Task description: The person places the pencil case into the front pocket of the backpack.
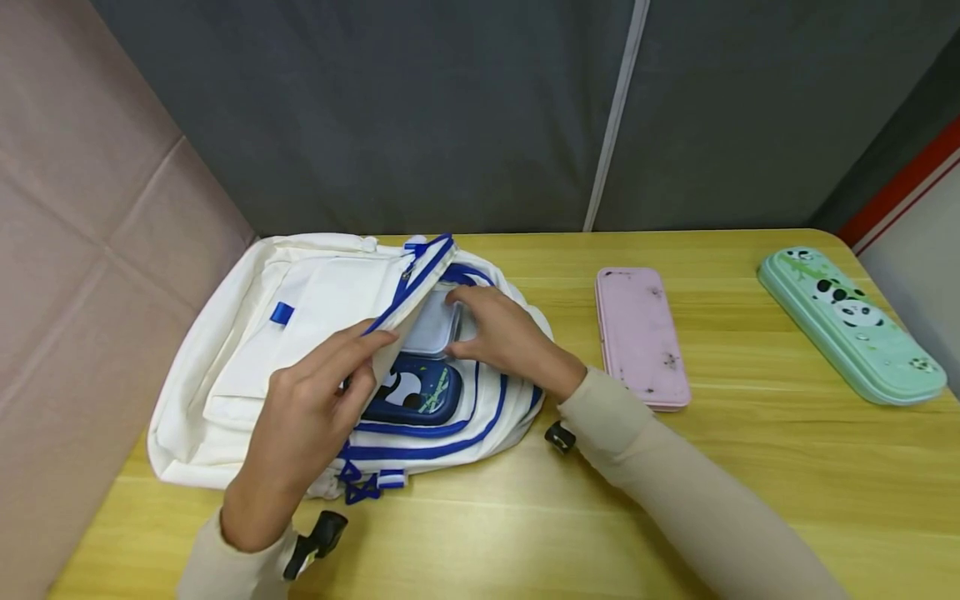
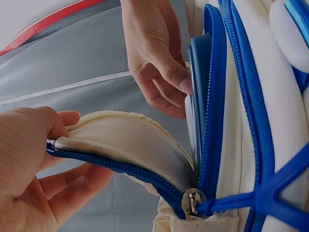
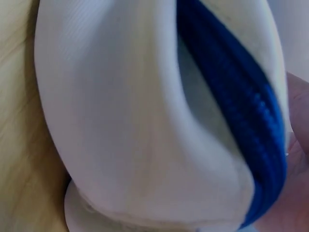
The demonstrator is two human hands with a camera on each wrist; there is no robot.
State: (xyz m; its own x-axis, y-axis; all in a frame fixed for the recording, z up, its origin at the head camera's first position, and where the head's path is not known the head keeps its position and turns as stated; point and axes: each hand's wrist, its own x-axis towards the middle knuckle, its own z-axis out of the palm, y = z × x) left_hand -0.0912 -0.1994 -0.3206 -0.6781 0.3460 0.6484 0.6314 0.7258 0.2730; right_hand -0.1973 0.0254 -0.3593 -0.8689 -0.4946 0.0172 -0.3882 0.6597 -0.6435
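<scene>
A white backpack (image 1: 247,358) with blue zips lies on the table, its front pocket unzipped. My left hand (image 1: 318,396) pinches the edge of the pocket flap (image 2: 130,140) and holds it raised. In the pocket opening, my right hand (image 1: 506,333) grips a clear, whitish plastic box (image 1: 431,323), thumb and fingers spread across its right end. Just below that box sits a dark blue panda pencil case (image 1: 438,387), partly covered by the flap. The right wrist view shows mostly white fabric and a blue zip (image 3: 241,106), with part of the right hand (image 3: 294,193) at the edge.
A pink case (image 1: 643,337) lies right of the backpack on the wooden table (image 1: 480,533). Farther right is a mint green panda pencil case (image 1: 851,321). A grey partition (image 1: 420,117) stands behind the table, and a pinkish padded wall (image 1: 90,217) rises at the left.
</scene>
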